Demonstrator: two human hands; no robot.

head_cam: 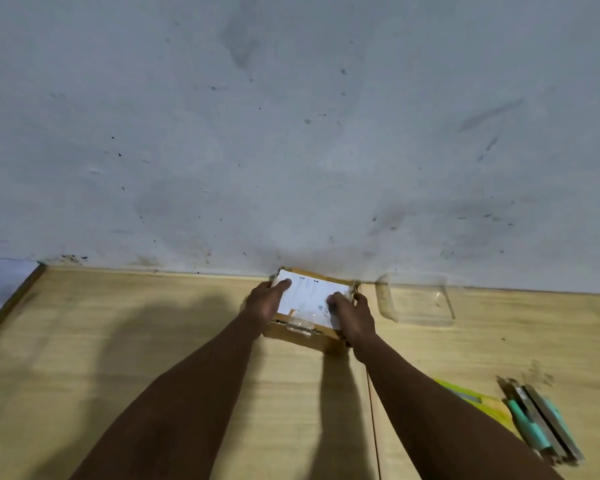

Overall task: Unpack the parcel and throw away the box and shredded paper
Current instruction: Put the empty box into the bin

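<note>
A small brown cardboard parcel (309, 304) with a white label on top sits on the wooden table (118, 341), close to the wall. My left hand (262, 301) grips its left side, with the thumb lying on the label. My right hand (352, 315) grips the right side, fingers curled over the top edge. Clear tape shows along the box's near edge. The picture is blurred, so the box's flaps cannot be made out.
A clear plastic container (416, 299) stands just right of the parcel by the wall. Teal-handled cutters (537, 420) and a yellow item (478, 403) lie at the near right. The grey wall (291, 133) rises right behind the table.
</note>
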